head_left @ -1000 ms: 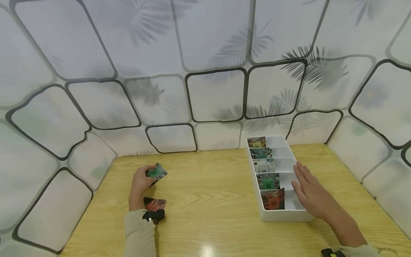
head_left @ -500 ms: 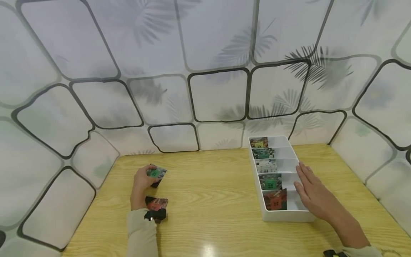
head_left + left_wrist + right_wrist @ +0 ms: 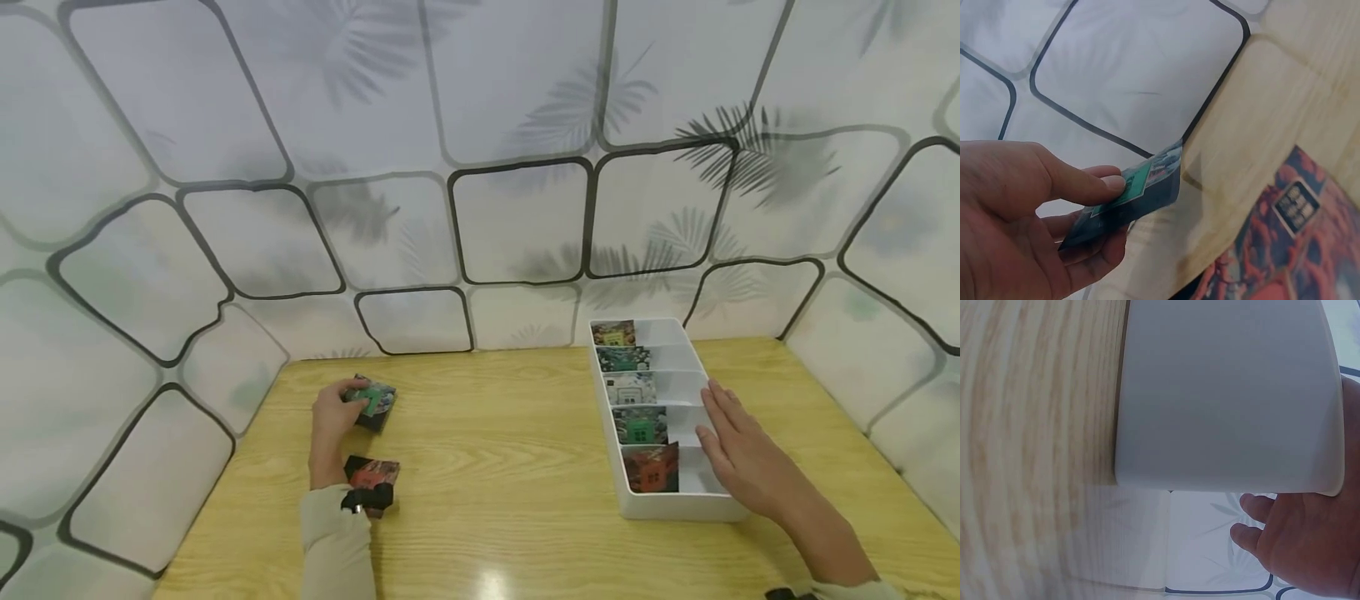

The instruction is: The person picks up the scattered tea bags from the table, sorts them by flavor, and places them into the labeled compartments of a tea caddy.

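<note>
My left hand (image 3: 335, 415) pinches a small flat packet with a green label (image 3: 1141, 178) between thumb and fingers, at the left of the table. In the left wrist view the thumb presses on the label, with fingers curled beneath. A red-patterned packet (image 3: 375, 473) lies just in front, partly covered by the wrist strap in the head view. My right hand (image 3: 753, 454) rests with straight fingers along the right rim of a white divided box (image 3: 686, 506). Packets stand at the left of its compartments: a red one (image 3: 651, 469) at the front, a green-labelled one (image 3: 640, 427) behind it.
Farther back in the box stand a whitish packet (image 3: 630, 388), a teal-green one (image 3: 624, 359) and a yellow-labelled one (image 3: 613, 333). Patterned panels (image 3: 517, 221) wall in the wooden table (image 3: 487, 433) at the back and sides.
The green-labelled packet has turned in my left hand's grip, its free edge swinging round. My right hand stays at the box rim. The whole head view has shifted slightly.
</note>
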Demonstrator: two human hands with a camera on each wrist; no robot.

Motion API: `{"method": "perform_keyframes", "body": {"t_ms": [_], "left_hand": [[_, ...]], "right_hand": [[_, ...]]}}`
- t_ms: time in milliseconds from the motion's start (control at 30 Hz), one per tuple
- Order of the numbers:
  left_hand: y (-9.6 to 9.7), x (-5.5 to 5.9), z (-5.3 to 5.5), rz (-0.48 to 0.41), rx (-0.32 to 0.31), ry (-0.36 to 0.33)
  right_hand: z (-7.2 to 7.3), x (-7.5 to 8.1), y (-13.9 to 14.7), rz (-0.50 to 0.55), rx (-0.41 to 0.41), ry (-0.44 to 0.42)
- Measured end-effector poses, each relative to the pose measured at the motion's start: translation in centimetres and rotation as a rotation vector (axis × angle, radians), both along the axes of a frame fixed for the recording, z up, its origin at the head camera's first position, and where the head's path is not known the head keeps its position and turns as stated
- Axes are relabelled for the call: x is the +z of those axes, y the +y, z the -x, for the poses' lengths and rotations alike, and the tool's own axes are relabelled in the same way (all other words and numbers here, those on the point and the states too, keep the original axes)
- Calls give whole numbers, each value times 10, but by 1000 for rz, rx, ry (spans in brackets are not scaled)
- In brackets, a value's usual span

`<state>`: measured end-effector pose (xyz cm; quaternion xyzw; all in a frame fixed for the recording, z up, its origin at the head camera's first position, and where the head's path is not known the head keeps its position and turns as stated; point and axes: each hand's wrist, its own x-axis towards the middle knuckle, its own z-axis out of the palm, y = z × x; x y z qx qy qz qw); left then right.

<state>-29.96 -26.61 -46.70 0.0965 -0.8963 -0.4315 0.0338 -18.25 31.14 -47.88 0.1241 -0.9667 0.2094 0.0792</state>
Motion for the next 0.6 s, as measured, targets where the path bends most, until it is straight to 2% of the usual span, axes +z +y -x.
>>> {"method": "perform_keyframes", "body": {"t_ms": [167,400,600], "left_hand": [[4,3,0,-55,-15,29],[10,9,1,-103,-29,30],[13,11,0,-124,-54,82]], "right_hand": [[-1,-3,2,-8,-4,6],[-2,-4,3,-11,-4,0],[0,-3,1,-3,-1,-15]]}}
